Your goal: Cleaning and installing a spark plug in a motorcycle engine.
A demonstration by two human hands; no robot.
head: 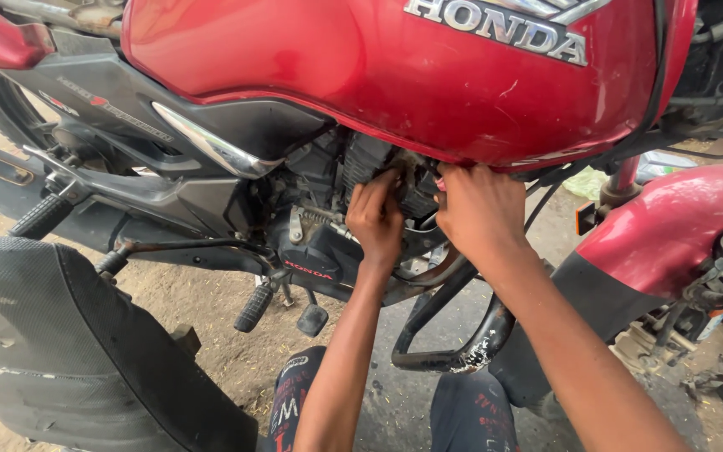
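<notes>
While the person crouches beside the red motorcycle, both hands are up under the fuel tank (395,75) at the engine cylinder (361,172). The left hand (376,219) has its fingers curled in against the finned cylinder head; whether it grips anything there cannot be told. The right hand (480,209), just right of it, is closed with its fingertips pressed in at the same spot, and a small pink-red bit shows at the thumb; what it is cannot be told. The black crash guard (453,356) loops below the forearms. The kick lever and footpeg (254,307) hang lower left. A black seat (69,351) lies near left on the dirt floor. The red front mudguard (671,226) sits right.
</notes>
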